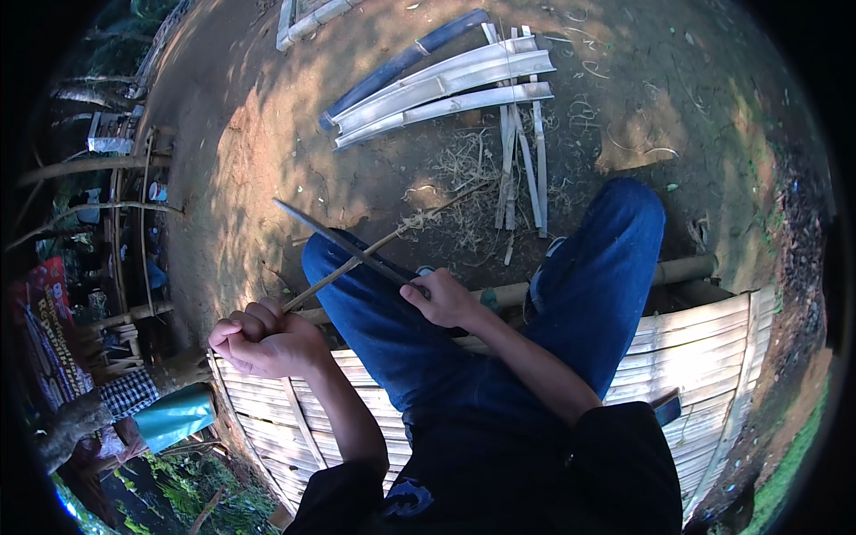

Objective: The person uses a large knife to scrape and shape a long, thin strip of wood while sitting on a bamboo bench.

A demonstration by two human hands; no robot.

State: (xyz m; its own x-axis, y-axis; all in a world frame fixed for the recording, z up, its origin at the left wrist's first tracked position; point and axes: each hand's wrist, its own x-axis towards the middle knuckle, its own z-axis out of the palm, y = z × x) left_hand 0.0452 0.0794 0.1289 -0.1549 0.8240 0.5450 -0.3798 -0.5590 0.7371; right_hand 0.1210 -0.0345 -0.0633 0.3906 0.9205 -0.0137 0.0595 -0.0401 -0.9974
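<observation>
My left hand is closed in a fist around the near end of a thin bamboo strip. The strip slants away to the right, and its far part carries frayed, curled shavings. In my right hand is a long dark-bladed knife, its handle mostly hidden by the fingers. The blade points forward and left and crosses over the strip above my left thigh. Whether the edge touches the strip I cannot tell. A heap of pale shavings lies on the ground ahead.
Split bamboo halves and a dark bamboo pole lie ahead, near several narrow bamboo slats. I sit on a bamboo-slat bench, with a phone at its right. A teal sheet hangs at the left.
</observation>
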